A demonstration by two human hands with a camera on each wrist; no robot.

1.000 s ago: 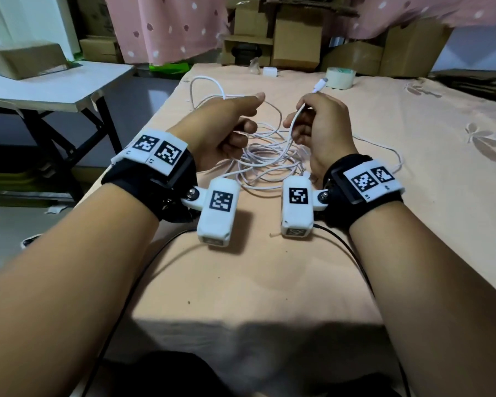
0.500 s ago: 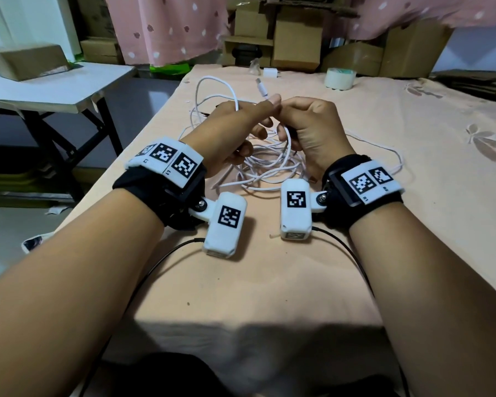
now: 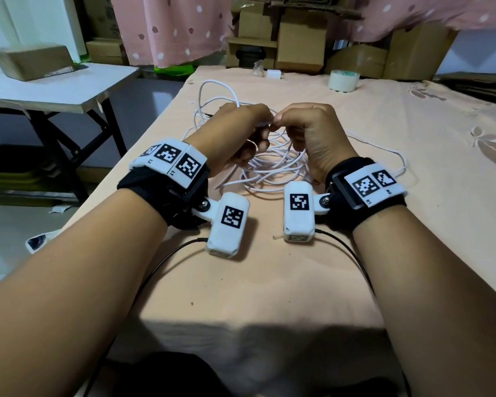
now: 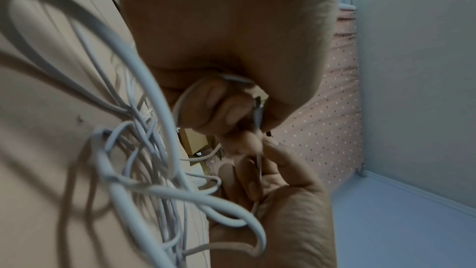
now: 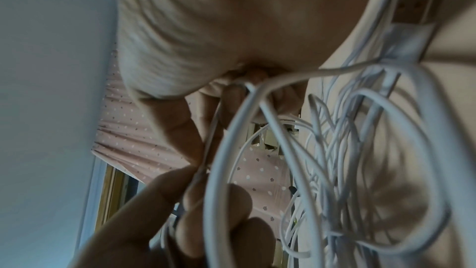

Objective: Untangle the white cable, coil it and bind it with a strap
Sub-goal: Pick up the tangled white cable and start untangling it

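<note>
Soft, even light on the head view — wrist views dim, blurred up close, edges warped.

cable [image 3: 272, 170]: 1 | tape roll [image 3: 343, 80]: 1 | hands: 2 | boxes: maybe 8

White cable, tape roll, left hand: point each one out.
white cable [image 3: 272, 170]: head view, tangled loops on the table.
tape roll [image 3: 343, 80]: head view, its outer side.
left hand [image 3: 235, 130]: head view, its back.

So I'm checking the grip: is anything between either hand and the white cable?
Nothing visible. The left hand and right hand both pinch the thin white cable directly, above its tangle on the peach tablecloth.
</note>
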